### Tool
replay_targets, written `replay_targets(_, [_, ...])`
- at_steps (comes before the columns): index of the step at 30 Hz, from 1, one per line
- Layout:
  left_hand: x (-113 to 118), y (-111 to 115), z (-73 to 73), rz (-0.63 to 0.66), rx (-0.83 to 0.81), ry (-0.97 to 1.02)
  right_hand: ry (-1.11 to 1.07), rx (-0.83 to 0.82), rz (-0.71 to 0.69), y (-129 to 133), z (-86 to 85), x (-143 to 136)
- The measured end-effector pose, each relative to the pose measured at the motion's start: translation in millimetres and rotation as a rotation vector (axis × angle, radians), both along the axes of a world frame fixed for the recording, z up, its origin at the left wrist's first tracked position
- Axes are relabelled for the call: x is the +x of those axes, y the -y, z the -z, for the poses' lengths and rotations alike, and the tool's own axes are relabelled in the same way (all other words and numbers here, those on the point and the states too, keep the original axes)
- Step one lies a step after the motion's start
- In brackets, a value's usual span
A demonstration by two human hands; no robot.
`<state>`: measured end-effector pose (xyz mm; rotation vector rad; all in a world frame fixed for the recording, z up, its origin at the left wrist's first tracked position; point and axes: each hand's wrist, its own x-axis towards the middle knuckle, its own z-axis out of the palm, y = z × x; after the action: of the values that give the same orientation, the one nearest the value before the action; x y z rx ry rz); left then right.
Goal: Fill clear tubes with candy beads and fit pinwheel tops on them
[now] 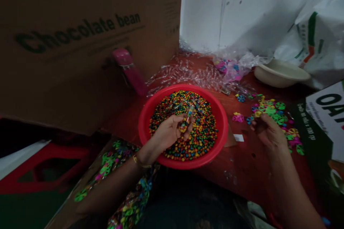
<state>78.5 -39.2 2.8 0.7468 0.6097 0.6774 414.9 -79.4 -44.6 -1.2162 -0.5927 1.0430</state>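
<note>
My left hand (170, 132) is closed round a clear plastic tube (188, 112) with coloured candy beans inside, held above a red basin (223, 128). Small round candy beans (199, 141) in yellow, red, green, blue and brown fill much of the basin. To the right, my right hand (270, 134) is at the near edge of a pile of bright plastic wheels (271, 111). Its thumb and fingers are closed at a small yellow plastic piece (257, 114); the curled fingers partly hide the grip.
Behind the basin lie many empty clear tubes (185, 73). A large cardboard box (88, 64) stands left, with a pink bottle-like object (131, 71) before it. A cream bowl (282, 73) sits back right, near a dark green box (317, 125). More wheel-topped pieces (107, 164) lie below left.
</note>
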Motion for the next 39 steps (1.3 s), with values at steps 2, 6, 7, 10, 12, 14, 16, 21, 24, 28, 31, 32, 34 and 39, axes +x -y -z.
replay_targets(2, [-2, 0, -2.3, 0.053, -0.028, 0.049, -0.032, 0.062, -0.086, -6, -20.6, -39])
replay_targets(6, [-1, 2, 0.1, 0.106, 0.006, 0.061, 0.024, 0.159, -0.268, -16, -46.7, -114])
replay_targets(7, [0, 3, 1.5, 0.112, 0.025, 0.050, 0.055, 0.178, -0.326, -18, -49.1, -129])
replay_targets(10, [2, 4, 4.0, 0.100, 0.090, 0.003, 0.143, 0.252, -0.504, -23, -49.9, -158])
replay_targets(12, [2, 6, 3.2, 0.104, 0.134, -0.028, 0.179, 0.290, -0.592, -26, -48.8, -163])
replay_targets(14, [1, 7, 0.9, 0.123, 0.168, -0.063, 0.224, 0.292, -0.667, -28, -49.3, -159])
replay_targets(16, [1, 9, -1.7, 0.140, 0.192, -0.091, 0.290, 0.297, -0.709, -29, -51.8, -153])
replay_targets(21, [1, 11, -0.7, 0.120, 0.198, -0.130, 0.447, 0.394, -0.652, -28, -59.8, -147])
replay_targets(24, [0, 10, 5.6, 0.120, 0.202, -0.154, 0.559, 0.443, -0.660, -25, -61.4, -147])
replay_targets(28, [-3, 9, 10.0, 0.115, 0.204, -0.220, 0.711, 0.520, -0.660, -21, -58.9, -146])
replay_targets(31, [-4, 10, 5.9, 0.061, 0.444, -0.395, 0.742, 0.523, -0.635, -18, -53.0, -148])
replay_targets(32, [-4, 11, 4.0, 0.035, 0.592, -0.466, 0.725, 0.503, -0.605, -17, -50.3, -150])
replay_targets(34, [-2, 15, 1.3, -0.043, 0.913, -0.616, 0.671, 0.439, -0.532, -15, -45.0, -157])
replay_targets(39, [6, 27, -2.5, -0.281, 1.150, -1.035, 0.569, 0.242, -0.432, -11, -42.0, -172])
